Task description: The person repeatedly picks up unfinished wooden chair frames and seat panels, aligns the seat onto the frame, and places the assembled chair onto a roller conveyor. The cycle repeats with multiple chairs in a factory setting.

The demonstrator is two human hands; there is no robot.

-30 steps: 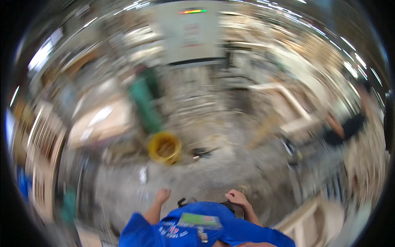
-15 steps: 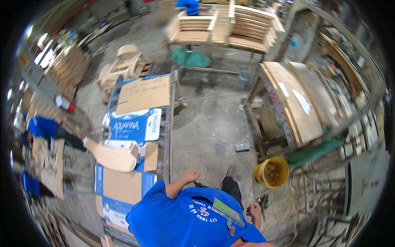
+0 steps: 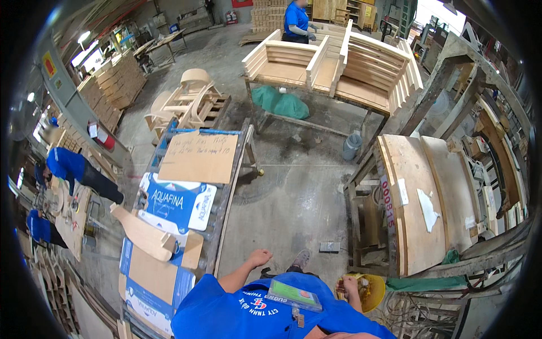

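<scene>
My left hand [image 3: 260, 258] hangs in front of me, beside the long roller table [image 3: 223, 226], its fingers curled loosely with nothing seen in them. My right hand [image 3: 348, 282] is low on the right, fingers curled, in front of the yellow bucket [image 3: 377, 294] in this view; no object shows in it, and I cannot tell whether it touches the bucket. On the table to my left lies a curved wooden piece [image 3: 144, 231] on flattened blue-and-white cardboard [image 3: 175, 200]. Beyond that is a plain brown cardboard sheet [image 3: 197, 157] with handwriting.
Wooden boards [image 3: 415, 198] lie on a stand at the right. Slatted wooden frames [image 3: 333, 65] fill a far table, where a person [image 3: 296, 22] in blue stands. A grey bin [image 3: 352, 146] and a small grey box [image 3: 329, 247] are on the floor. Co-workers [image 3: 68, 164] stand at the left.
The view has tilted up and shifted, so the far table and the person behind it show more fully. My right hand now appears over the yellow bucket; my left hand stays curled.
</scene>
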